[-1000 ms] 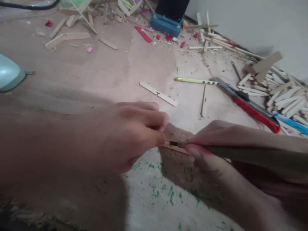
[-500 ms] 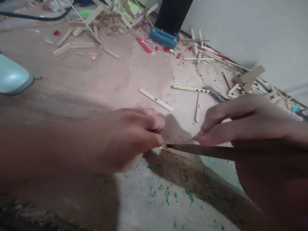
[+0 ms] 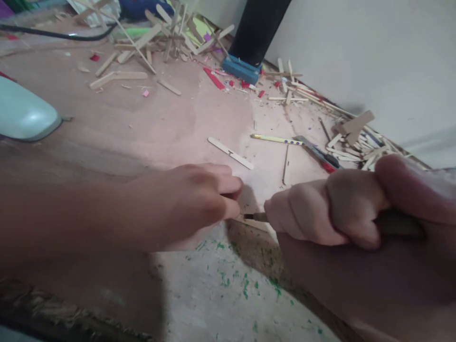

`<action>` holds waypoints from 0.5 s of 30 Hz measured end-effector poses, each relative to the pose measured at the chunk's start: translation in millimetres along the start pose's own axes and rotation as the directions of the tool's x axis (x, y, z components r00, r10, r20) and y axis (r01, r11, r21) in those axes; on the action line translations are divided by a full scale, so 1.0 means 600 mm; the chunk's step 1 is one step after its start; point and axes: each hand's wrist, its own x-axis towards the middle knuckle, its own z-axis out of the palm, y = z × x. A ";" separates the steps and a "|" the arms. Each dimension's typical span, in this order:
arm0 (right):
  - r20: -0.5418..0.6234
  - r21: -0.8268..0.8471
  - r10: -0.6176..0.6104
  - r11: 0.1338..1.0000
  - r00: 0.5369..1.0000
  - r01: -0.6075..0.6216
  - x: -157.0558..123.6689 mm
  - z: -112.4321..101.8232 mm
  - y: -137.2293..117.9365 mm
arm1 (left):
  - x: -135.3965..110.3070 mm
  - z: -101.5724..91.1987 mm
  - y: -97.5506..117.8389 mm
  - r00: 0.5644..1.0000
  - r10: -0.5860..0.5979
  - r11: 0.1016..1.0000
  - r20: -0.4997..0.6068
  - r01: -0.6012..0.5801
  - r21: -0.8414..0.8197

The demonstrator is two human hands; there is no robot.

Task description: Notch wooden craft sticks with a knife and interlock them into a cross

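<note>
My left hand is closed with its fingertips on one end of a wooden craft stick that lies on the tabletop. My right hand is wrapped round a slim tool. The tool's dark tip touches or hovers just over the stick, close to my left fingertips; I cannot tell which. Part of its dark handle shows under my right thumb. Beyond my hands lies another craft stick with a small dark notch or mark at its middle.
A yellow pencil and a cutter with a grey blade and red-black handle lie ahead. Craft sticks are piled at right and back left. A black post in a blue base stands behind. A pale rounded object sits left.
My right hand has gone from a looser hold, with the tool's shaft exposed, to a full fist round it near the tip. The view has shifted slightly; my left hand stays on the stick.
</note>
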 end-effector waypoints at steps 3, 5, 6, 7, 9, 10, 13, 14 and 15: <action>-0.066 -0.002 -0.034 0.999 0.997 0.034 -0.003 0.011 -0.001 | -0.001 0.007 -0.002 0.999 -0.034 0.999 -0.003 0.034 -0.009; -0.088 -0.046 -0.051 0.998 0.995 0.047 -0.007 0.018 -0.005 | -0.003 0.009 -0.001 0.999 -0.033 0.999 0.000 0.033 -0.017; -0.095 -0.063 -0.058 0.997 0.994 0.052 -0.009 0.022 -0.006 | -0.004 0.009 0.000 0.999 -0.032 0.999 0.001 0.032 -0.020; -0.103 -0.074 -0.058 0.996 0.993 0.050 -0.009 0.025 -0.008 | -0.004 0.008 0.001 1.000 -0.029 0.999 0.001 0.029 -0.022; -0.120 -0.049 -0.036 0.998 0.992 0.030 -0.006 0.028 -0.011 | -0.004 0.005 0.003 1.000 -0.023 1.000 0.000 0.023 -0.021; -0.117 -0.023 -0.017 1.000 0.993 0.014 -0.001 0.028 -0.012 | -0.003 0.003 0.004 1.000 -0.014 1.000 0.000 0.014 -0.022; -0.106 0.040 0.047 0.998 0.993 -0.043 0.014 0.018 -0.016 | -0.001 -0.003 0.005 1.000 0.020 0.999 -0.001 -0.020 -0.030; -0.088 0.038 0.057 0.998 0.995 -0.054 0.017 0.013 -0.018 | -0.001 -0.005 0.005 1.000 0.028 0.999 -0.003 -0.029 -0.035; -0.067 0.027 0.048 0.999 0.997 -0.046 0.018 0.007 -0.019 | -0.001 -0.006 0.005 0.999 0.034 0.999 -0.005 -0.034 -0.042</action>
